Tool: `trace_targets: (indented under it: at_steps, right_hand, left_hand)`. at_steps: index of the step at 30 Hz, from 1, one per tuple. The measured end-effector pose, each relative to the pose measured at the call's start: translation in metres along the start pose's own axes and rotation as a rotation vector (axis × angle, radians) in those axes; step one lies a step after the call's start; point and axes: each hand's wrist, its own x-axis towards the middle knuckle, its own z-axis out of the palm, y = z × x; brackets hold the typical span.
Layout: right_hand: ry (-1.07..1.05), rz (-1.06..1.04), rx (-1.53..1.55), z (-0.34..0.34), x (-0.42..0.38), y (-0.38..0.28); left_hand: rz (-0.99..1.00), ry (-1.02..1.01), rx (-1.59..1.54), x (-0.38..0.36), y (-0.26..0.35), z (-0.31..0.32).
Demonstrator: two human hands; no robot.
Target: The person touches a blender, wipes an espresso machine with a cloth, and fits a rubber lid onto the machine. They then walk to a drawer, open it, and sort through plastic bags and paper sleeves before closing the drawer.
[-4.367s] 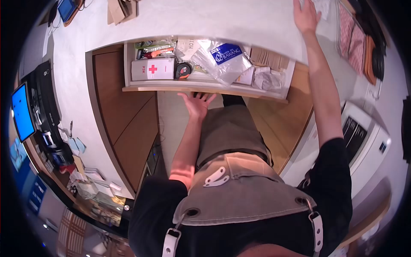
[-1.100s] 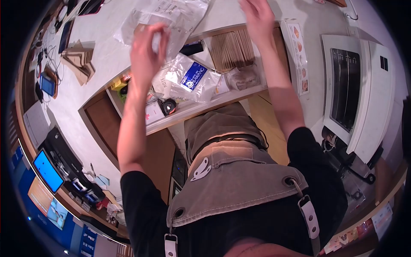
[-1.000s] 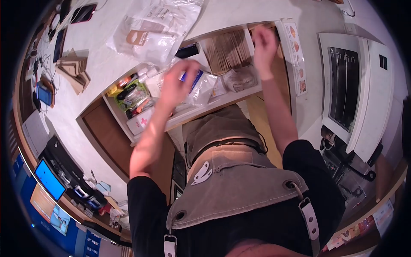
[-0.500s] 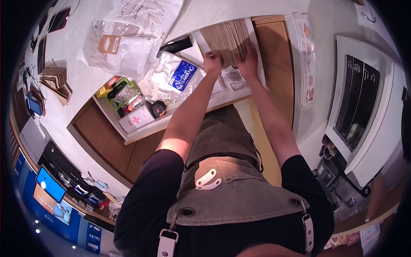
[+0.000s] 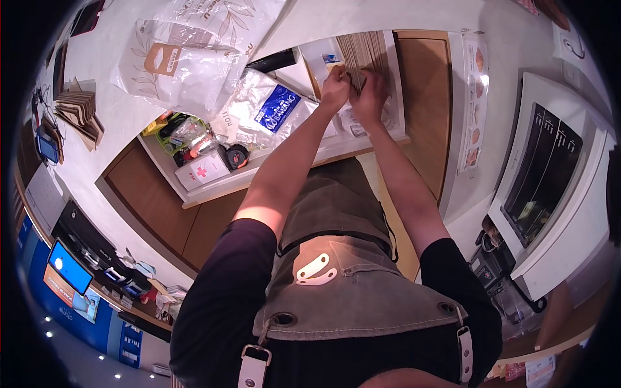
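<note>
A row of thin brown paper pieces (image 5: 363, 53), tightly packed on edge, stands in the right part of an open drawer (image 5: 398, 97). My left hand (image 5: 335, 89) is closed against the near left end of this row. Beside it, my right hand (image 5: 371, 97) bends its fingers over the near end, the fingertips partly hidden among the papers. Under and next to my right wrist lies clear plastic wrap (image 5: 352, 123). Left of the papers, a small packet with blue and yellow (image 5: 332, 59) shows on the drawer's white floor.
The drawer's left part holds a blue-labelled plastic pack (image 5: 279, 108), a white first-aid box (image 5: 202, 171), a tape measure (image 5: 237, 156) and a green basket (image 5: 173, 139). A large clear plastic bag (image 5: 194, 58) lies on the counter. An oven-like appliance (image 5: 543, 174) stands right.
The row of papers has been squeezed to the right, baring the drawer floor and the small packet. My left hand has moved right and up, closer to my right hand.
</note>
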Motion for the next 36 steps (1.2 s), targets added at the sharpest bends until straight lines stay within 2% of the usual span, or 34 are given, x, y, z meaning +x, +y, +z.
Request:
trace_targets:
  at_steps: [1,4,7,10,13,16,17,20,21,24,27,30,34,36]
  right_hand:
    - [0.009,0.003,-0.004,0.001,0.002,0.002]
    - [0.011,-0.037,0.005,0.005,0.003,0.012]
    - [-0.021,-0.04,0.011,0.009,0.002,0.021]
    - [-0.041,-0.099,0.018,-0.001,0.005,0.014]
    - [-0.054,-0.022,0.041,0.007,0.011,0.015]
    - [-0.074,0.031,0.024,0.011,0.021,0.015]
    - [-0.076,0.035,0.044,0.011,0.02,0.013]
    - [-0.079,0.045,0.087,0.008,0.015,0.01]
    - [-0.078,0.05,0.093,0.009,0.013,0.009]
    - [-0.071,0.063,0.082,0.014,0.011,0.013]
    - [-0.088,0.104,0.076,0.014,0.009,0.015]
    - [-0.121,0.131,0.097,0.014,0.011,0.015]
    - [-0.135,0.166,0.13,0.014,0.012,0.012]
    - [-0.12,0.151,0.131,0.015,0.012,0.011]
  left_hand:
    - [0.037,0.006,-0.137,0.006,-0.013,0.002]
    - [-0.012,-0.005,-0.138,0.002,0.012,0.006]
    - [-0.082,-0.123,0.133,-0.019,0.065,0.003]
    - [0.049,-0.101,0.306,-0.003,0.045,0.003]
    - [0.159,-0.183,0.19,-0.002,0.045,-0.017]
    - [0.611,0.171,0.604,0.033,0.011,-0.031]
    - [0.412,0.361,0.515,0.031,0.01,-0.026]
    - [-0.285,0.677,-0.12,0.035,0.012,-0.001]
    - [-0.22,0.713,-0.111,0.036,0.01,0.006]
    - [-0.207,0.791,-0.381,0.045,0.027,0.017]
    - [-0.412,0.858,-0.423,0.053,0.059,0.014]
    - [-0.323,0.881,-0.465,0.053,0.067,0.013]
    - [-0.171,0.83,-0.063,0.071,0.025,0.001]
    - [-0.026,0.815,0.148,0.056,0.042,-0.002]
